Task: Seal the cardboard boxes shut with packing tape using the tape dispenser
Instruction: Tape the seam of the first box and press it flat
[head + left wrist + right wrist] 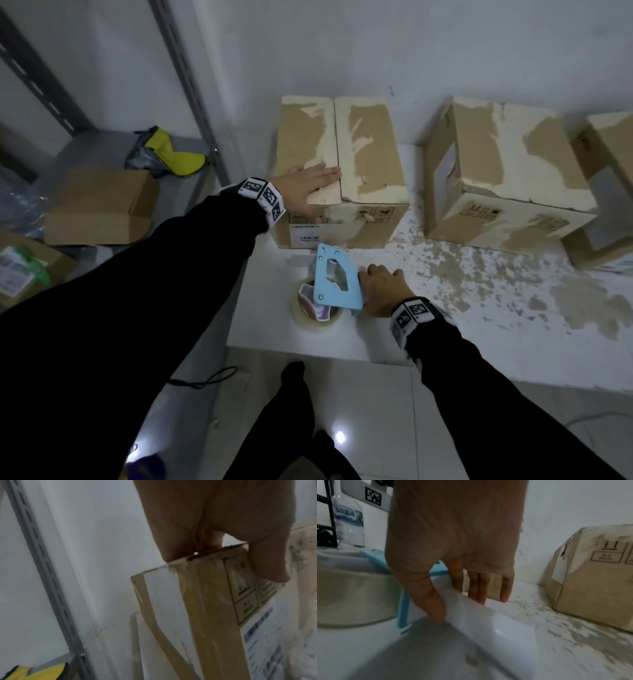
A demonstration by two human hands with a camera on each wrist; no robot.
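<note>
While your left hand [310, 186] lies flat with straight fingers on the near box [339, 171] at centre frame, holding its two top flaps down beside the open seam, your right hand [380, 289] curls around the white handle of the blue tape dispenser [334, 281], which sits on the surface [479, 308] just below that box. You look to be at the pick-up step: no fresh tape crosses the seam yet. Next, lift the dispenser and start the tape on the box's front face. A second box [507, 178] waits at right.
</note>
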